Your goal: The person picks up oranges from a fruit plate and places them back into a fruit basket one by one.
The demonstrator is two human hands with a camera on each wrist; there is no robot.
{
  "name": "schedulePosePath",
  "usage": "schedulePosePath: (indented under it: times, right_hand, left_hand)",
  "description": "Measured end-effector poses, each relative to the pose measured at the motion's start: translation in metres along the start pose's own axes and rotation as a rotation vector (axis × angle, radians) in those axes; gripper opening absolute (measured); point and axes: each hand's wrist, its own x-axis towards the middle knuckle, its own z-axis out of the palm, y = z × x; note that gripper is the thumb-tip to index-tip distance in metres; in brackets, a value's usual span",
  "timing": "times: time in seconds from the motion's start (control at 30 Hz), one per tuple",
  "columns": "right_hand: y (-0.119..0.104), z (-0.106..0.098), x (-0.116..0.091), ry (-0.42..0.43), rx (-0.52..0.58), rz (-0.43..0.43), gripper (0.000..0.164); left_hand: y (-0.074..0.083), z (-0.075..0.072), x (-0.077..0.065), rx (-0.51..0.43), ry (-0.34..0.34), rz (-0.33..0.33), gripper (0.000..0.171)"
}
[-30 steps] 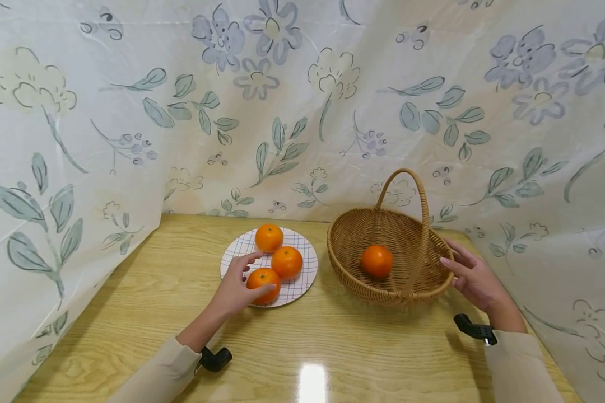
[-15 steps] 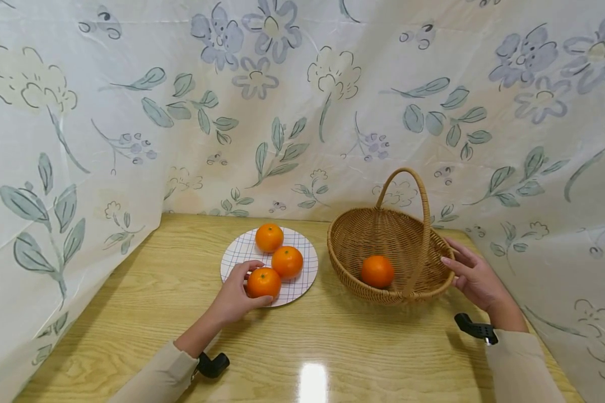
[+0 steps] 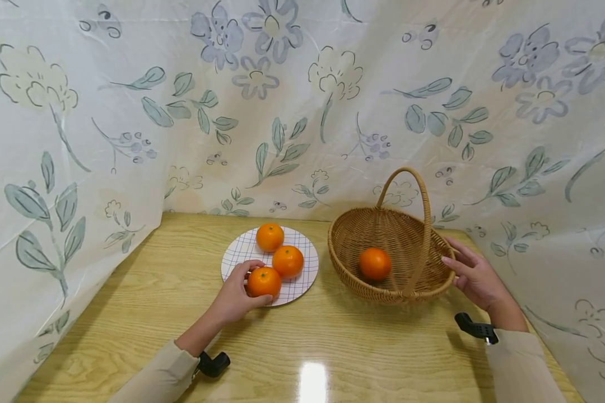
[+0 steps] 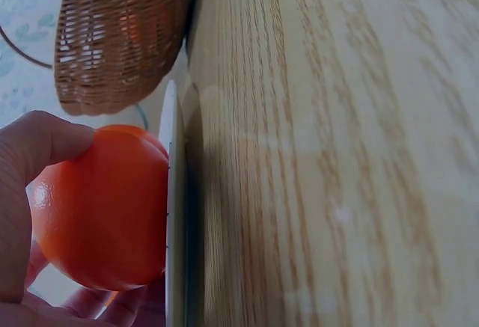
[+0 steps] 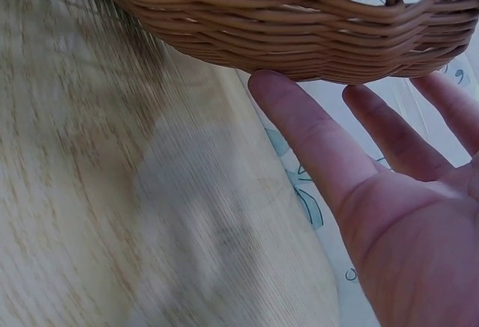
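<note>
Grasp seems set, calling for lifting: left hand (image 3: 234,299) curls round the six-o'clock orange (image 3: 264,282) on the plate (image 3: 237,249); right hand (image 3: 478,282), fingers outstretched, touches the basket (image 3: 350,240) at three.

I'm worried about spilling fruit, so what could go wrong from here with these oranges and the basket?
Lifting the held orange with the left hand might nudge the neighbouring orange, which could roll across the plate.

The right hand meets the basket with straight fingers rather than a wrapped grip, so a push might shift or tip it, and the lone orange inside could roll.
</note>
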Motion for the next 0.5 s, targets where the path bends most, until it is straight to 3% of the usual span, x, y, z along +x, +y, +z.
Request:
schedulePosePath:
  times: [0.23, 0.5]
  right_hand:
    - [0.0019, -0.0011, -0.0003, 0.006, 0.002, 0.004, 0.066]
    - [0.0031, -0.0037, 0.0011, 0.012, -0.017, 0.009, 0.068]
  left_hand:
    - [0.0013, -0.0001, -0.0014, -0.019, -0.004, 0.003, 0.073]
    - [0.0038, -0.0024, -0.0008, -0.129, -0.048, 0.009, 0.073]
